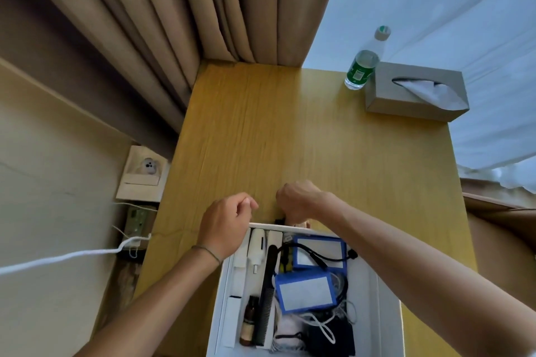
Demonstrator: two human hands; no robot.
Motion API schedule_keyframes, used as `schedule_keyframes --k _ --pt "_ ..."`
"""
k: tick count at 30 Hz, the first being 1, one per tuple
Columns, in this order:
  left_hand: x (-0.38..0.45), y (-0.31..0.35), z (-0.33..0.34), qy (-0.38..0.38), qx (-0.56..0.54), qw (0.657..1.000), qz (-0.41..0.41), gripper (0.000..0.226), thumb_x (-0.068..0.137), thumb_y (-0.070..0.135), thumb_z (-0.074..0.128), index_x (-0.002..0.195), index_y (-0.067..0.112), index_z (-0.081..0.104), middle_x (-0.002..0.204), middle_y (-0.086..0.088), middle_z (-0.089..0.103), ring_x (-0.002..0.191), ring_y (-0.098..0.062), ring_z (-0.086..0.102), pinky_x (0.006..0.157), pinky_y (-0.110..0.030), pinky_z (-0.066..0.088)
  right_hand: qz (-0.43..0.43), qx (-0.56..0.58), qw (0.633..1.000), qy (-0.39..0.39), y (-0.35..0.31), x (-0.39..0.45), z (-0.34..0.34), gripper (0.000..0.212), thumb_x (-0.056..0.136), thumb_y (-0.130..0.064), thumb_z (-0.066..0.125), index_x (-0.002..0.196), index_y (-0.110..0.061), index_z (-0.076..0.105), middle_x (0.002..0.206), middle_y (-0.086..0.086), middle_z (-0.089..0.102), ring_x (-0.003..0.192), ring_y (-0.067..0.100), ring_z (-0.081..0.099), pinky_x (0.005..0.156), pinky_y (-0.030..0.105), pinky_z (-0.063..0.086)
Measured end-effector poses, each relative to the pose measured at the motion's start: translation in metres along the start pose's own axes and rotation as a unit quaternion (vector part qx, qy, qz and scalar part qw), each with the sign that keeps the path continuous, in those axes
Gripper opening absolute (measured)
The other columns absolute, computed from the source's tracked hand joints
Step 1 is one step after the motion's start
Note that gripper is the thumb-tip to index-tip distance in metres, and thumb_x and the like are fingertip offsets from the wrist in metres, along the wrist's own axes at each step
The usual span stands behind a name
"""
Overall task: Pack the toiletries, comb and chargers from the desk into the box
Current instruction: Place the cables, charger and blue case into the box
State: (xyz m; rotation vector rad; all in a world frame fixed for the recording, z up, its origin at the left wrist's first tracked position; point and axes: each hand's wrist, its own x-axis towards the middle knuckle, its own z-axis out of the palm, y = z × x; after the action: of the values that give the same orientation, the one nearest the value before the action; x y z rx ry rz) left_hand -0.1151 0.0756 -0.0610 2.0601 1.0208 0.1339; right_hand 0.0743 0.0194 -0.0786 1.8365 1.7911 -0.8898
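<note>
A white box (388, 324) lies open at the desk's near edge. Inside it are a black comb (268, 295), white tubes (256, 243), a small brown bottle (250, 319), two blue-edged pouches (304, 291) and tangled charger cables (327, 327). My left hand (224, 226) hovers over the box's far left corner, fingers curled with nothing in them. My right hand (298, 201) is fisted just past the box's far rim, closed on a small dark and tan thing (293, 222) that is mostly hidden.
On the wooden desk (290, 130), a water bottle (364, 62) and a grey tissue box (414, 91) stand at the far right. Brown curtains (179, 17) hang behind. A wall socket (143, 172) and a white cable (66, 256) are to the left.
</note>
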Motion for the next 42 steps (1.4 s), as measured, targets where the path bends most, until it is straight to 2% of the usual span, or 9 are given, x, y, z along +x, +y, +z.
schedule_keyframes --k 4,10,15,20,24,29,34,38,42 --pt "0.0 0.001 -0.001 0.0 0.003 1.0 0.001 0.034 0.101 0.02 0.042 0.084 0.03 0.069 0.063 0.005 0.065 0.055 -0.015 0.061 0.052 -0.041 0.052 -0.014 -0.015 1.0 0.017 0.001 -0.003 0.001 0.017 0.092 -0.025 0.066 0.083 -0.012 0.059 0.072 0.0 0.058 0.06 0.014 0.054 0.057 0.027 0.054" --pt "-0.001 0.003 -0.002 -0.006 0.016 1.0 0.003 0.035 0.102 0.023 0.039 0.085 0.03 0.069 0.066 0.002 0.068 0.052 -0.016 0.059 0.047 -0.036 0.048 0.042 0.104 0.988 0.107 0.01 -0.027 -0.014 0.037 0.086 -0.047 0.069 0.075 -0.012 0.072 0.063 -0.001 0.066 0.053 0.016 0.057 0.047 0.028 0.047" --pt "-0.001 0.003 -0.003 -0.007 0.027 1.0 0.002 0.037 0.102 0.024 0.038 0.081 0.03 0.068 0.065 0.004 0.066 0.051 -0.019 0.058 0.046 -0.034 0.044 0.071 0.318 0.91 0.257 -0.005 -0.079 -0.037 0.017 0.078 -0.034 0.078 0.076 -0.017 0.079 0.074 -0.005 0.074 0.068 0.014 0.07 0.062 0.039 0.06" --pt "0.0 0.002 -0.001 -0.006 0.012 1.0 0.004 0.038 0.1 0.024 0.038 0.079 0.025 0.07 0.057 0.009 0.059 0.044 -0.009 0.044 0.045 -0.023 0.029 0.096 0.457 0.847 0.253 -0.043 -0.127 -0.035 0.015 0.078 -0.034 0.08 0.073 -0.019 0.078 0.073 0.001 0.077 0.068 0.021 0.07 0.066 0.044 0.059" --pt "0.002 -0.002 0.0 0.002 0.005 1.0 0.017 0.038 0.099 0.022 0.039 0.08 0.022 0.072 0.062 0.013 0.06 0.053 -0.009 0.053 0.048 -0.024 0.035 0.11 0.475 0.847 0.21 -0.076 -0.142 -0.002 0.02 0.078 -0.037 0.079 0.072 -0.019 0.079 0.071 0.0 0.077 0.063 0.019 0.07 0.058 0.037 0.057" --pt "0.001 -0.003 0.0 0.015 0.005 1.0 0.017 0.037 0.099 0.022 0.04 0.081 0.021 0.072 0.066 0.015 0.062 0.054 -0.006 0.053 0.048 -0.024 0.033 0.164 0.423 0.877 0.158 -0.123 -0.12 0.054 0.036 0.079 -0.037 0.074 0.069 -0.003 0.075 0.071 0.017 0.073 0.051 0.02 0.056 0.052 0.036 0.049" --pt "-0.001 -0.002 -0.002 0.015 0.001 1.0 0.017 0.038 0.099 0.022 0.039 0.081 0.02 0.072 0.065 0.008 0.064 0.054 -0.01 0.054 0.049 -0.025 0.032 0.226 0.381 0.88 0.173 -0.153 -0.098 0.079 0.034 0.075 -0.031 0.07 0.053 -0.007 0.061 0.046 0.004 0.049 0.045 0.015 0.045 0.047 0.031 0.04" --pt "-0.002 -0.001 -0.002 0.018 -0.001 1.0 0.008 0.038 0.099 0.021 0.039 0.081 0.02 0.073 0.056 0.011 0.057 0.048 -0.008 0.048 0.047 -0.023 0.027 0.273 0.344 0.88 0.18 -0.167 -0.088 0.084 0.03 0.074 -0.03 0.066 0.052 -0.017 0.051 0.049 -0.001 0.046 0.047 0.017 0.044 0.047 0.026 0.036" --pt "-0.003 -0.001 -0.003 0.02 0.007 1.0 0.012 0.039 0.099 0.021 0.038 0.082 0.02 0.072 0.055 0.011 0.055 0.046 -0.008 0.046 0.047 -0.023 0.027 0.296 0.306 0.883 0.198 -0.176 -0.083 0.087 0.021 0.078 -0.03 0.064 0.065 -0.014 0.06 0.06 -0.001 0.056 0.054 0.017 0.051 0.049 0.03 0.042"
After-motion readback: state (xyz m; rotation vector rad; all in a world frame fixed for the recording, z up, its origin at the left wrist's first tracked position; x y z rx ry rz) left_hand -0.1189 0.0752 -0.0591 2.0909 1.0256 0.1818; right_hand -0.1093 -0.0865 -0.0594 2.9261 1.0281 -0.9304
